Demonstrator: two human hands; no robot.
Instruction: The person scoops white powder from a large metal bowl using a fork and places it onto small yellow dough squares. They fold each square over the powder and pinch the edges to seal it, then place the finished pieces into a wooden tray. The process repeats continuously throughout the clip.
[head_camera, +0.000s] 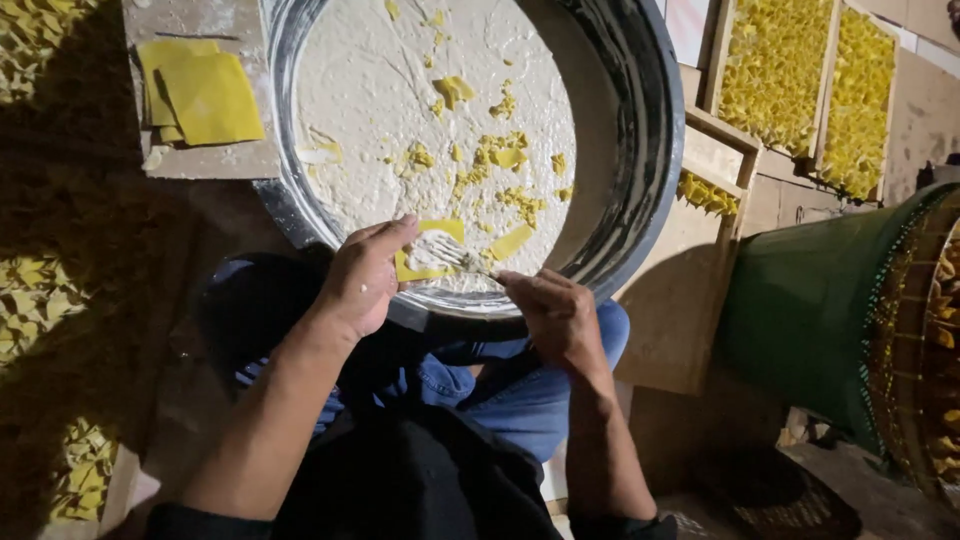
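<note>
A wide metal basin (640, 150) full of white paste stands in front of my knees, with yellow scraps scattered over the paste. My left hand (365, 275) pinches a yellow square wrapper (425, 262) over the basin's near rim. My right hand (550, 315) grips a paste-coated fork (450, 252), whose tines rest on the wrapper. A small stack of yellow square wrappers (200, 95) lies on a floured board (200, 160) to the left of the basin.
Wooden trays (825, 95) packed with folded yellow pieces stand at the upper right. A green woven basket (830, 300) sits at the right. More folded yellow pieces (35, 290) cover the surface at the left. My legs in blue jeans (530, 390) are below the basin.
</note>
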